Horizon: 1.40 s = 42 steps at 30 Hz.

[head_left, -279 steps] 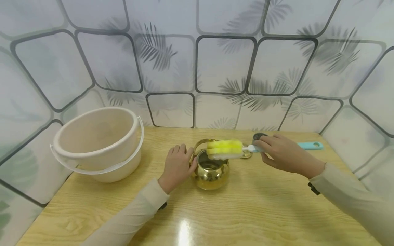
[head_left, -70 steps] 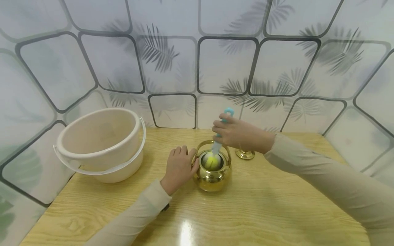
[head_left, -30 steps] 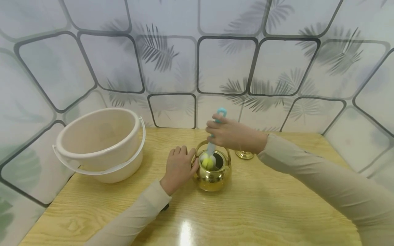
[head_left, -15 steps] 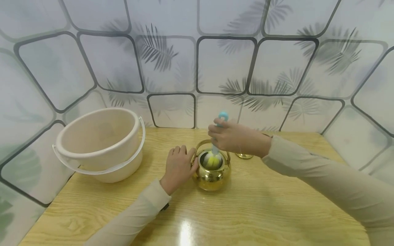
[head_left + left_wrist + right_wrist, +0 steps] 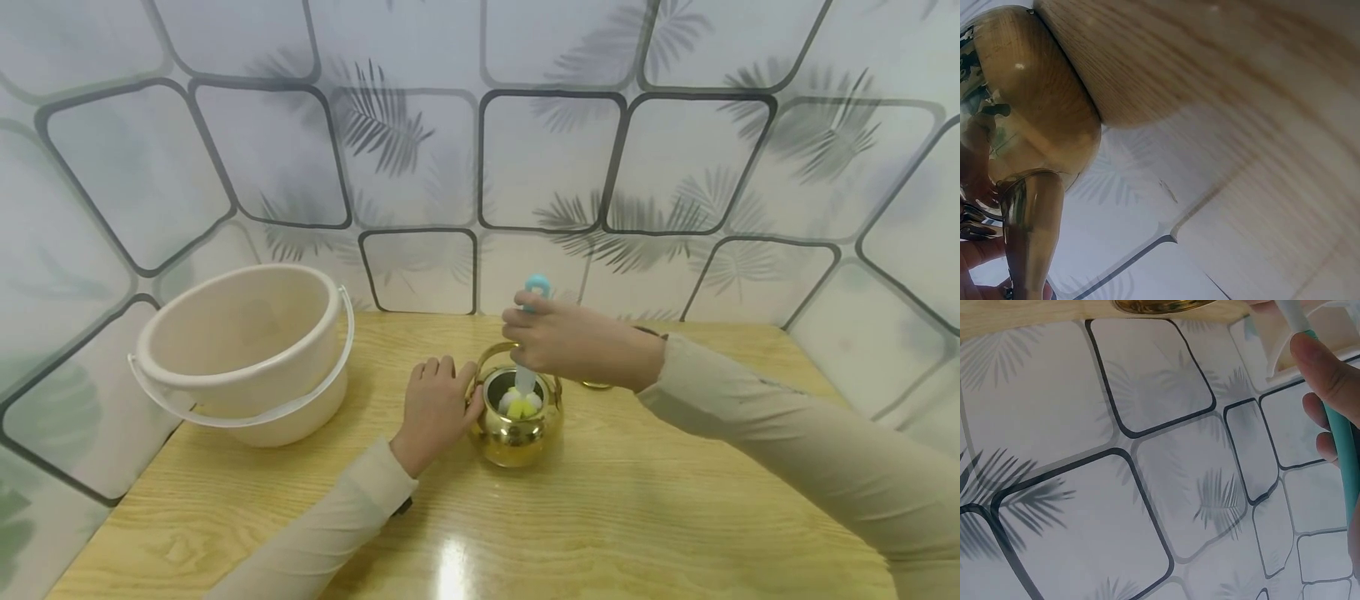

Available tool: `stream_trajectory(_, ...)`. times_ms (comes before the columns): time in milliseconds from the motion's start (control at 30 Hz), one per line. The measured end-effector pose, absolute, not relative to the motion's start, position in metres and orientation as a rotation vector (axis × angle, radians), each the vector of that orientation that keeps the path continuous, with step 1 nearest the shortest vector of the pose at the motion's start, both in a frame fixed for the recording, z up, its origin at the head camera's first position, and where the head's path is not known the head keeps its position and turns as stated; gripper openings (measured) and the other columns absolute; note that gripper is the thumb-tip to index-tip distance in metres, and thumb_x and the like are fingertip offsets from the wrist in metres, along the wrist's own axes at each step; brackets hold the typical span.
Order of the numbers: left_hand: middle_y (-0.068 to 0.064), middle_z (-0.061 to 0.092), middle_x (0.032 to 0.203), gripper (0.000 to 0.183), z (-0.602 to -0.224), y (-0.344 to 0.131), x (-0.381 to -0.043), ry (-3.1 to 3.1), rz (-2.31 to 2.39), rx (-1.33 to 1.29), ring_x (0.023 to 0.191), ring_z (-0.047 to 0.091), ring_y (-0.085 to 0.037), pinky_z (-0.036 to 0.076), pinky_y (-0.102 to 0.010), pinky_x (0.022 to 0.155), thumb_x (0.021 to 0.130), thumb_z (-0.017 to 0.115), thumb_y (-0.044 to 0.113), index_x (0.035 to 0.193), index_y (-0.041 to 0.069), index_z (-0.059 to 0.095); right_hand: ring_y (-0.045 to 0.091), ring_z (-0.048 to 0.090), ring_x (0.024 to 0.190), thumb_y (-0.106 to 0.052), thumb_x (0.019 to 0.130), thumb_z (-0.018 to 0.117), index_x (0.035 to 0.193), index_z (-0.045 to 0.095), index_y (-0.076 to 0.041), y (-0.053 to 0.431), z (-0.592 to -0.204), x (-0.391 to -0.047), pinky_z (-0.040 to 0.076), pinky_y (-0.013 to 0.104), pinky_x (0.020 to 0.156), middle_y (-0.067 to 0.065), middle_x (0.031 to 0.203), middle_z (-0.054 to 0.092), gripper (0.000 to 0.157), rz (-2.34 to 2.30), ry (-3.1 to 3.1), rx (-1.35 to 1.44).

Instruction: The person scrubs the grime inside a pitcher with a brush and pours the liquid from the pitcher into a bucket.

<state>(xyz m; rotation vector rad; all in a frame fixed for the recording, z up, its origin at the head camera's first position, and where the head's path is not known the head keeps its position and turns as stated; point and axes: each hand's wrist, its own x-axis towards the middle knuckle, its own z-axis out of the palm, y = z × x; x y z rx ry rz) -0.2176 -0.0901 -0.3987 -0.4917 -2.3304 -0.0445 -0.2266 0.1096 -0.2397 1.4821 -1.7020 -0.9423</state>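
Note:
A shiny gold-coloured kettle (image 5: 510, 450) with a raised hoop handle stands uncovered on the wooden table. My left hand (image 5: 442, 408) holds it from the left, thumb against its side near the rim. The left wrist view shows its fingers around the spout (image 5: 1032, 231). Above the opening, my right hand (image 5: 573, 337) grips the blue handle (image 5: 537, 283) of a sponge bottle brush, nearly upright. The brush's yellow and white sponge head (image 5: 521, 407) is down inside the kettle, only its top showing. In the right wrist view, thumb and fingers wrap the handle (image 5: 1342, 444).
A cream bucket (image 5: 247, 396) with a white bail handle stands at the left. Behind my right wrist, a gold-coloured round piece (image 5: 597, 385) is mostly hidden. The patterned wall (image 5: 420, 271) rises at the table's back edge.
Earlier the brush was held sideways above the kettle; later it stood inside it. Over the last second its sponge head has shifted from left to right and sunk lower. The left hand stayed put.

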Motion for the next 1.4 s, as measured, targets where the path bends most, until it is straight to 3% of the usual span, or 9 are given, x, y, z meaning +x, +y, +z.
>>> stream_trajectory(367,-0.005,0.054,0.071,0.02,-0.399,-0.09,-0.218,-2.343,-0.035,-0.495,0.064,0.051,-0.021,0.046,-0.035,0.065,0.085,0.059,0.032,0.094,0.014,0.062,0.016,0.051,0.093,-0.015,0.07,0.077,0.084,0.064,-0.022,0.107,-0.245,-0.24,0.033,0.037,0.103,-0.005,0.091,0.062,0.02,-0.879,-1.667,1.539)
stream_trajectory(600,-0.005,0.054,0.071,0.02,-0.398,-0.09,-0.217,-2.343,-0.043,-0.487,0.064,0.051,-0.021,0.046,-0.035,0.065,0.084,0.062,0.032,0.093,0.014,0.062,0.016,0.051,0.099,-0.023,0.067,0.08,0.096,0.068,-0.027,0.107,-0.246,-0.25,0.033,0.039,0.103,-0.004,0.098,0.063,0.031,-0.9,-1.7,1.555)
stream_trajectory(867,-0.005,0.054,0.071,0.02,-0.399,-0.09,-0.217,-2.337,-0.046,-0.494,0.063,0.051,-0.021,0.045,-0.034,0.063,0.084,0.061,0.032,0.093,0.014,0.062,0.018,0.05,0.088,-0.03,0.077,0.072,0.085,0.065,-0.023,0.116,-0.248,-0.263,0.035,0.037,0.094,-0.002,0.088,0.063,0.013,-0.788,-1.791,1.526)
stream_trajectory(1400,-0.005,0.053,0.071,0.019,-0.399,-0.089,-0.216,-2.344,-0.066,-0.494,0.064,0.051,-0.022,0.046,-0.035,0.064,0.083,0.062,0.031,0.093,0.014,0.061,0.02,0.055,0.092,-0.027,0.068,0.08,0.09,0.063,-0.019,0.147,-0.254,-0.263,0.039,0.038,0.094,-0.001,0.089,0.066,0.029,-0.676,-1.729,1.572)
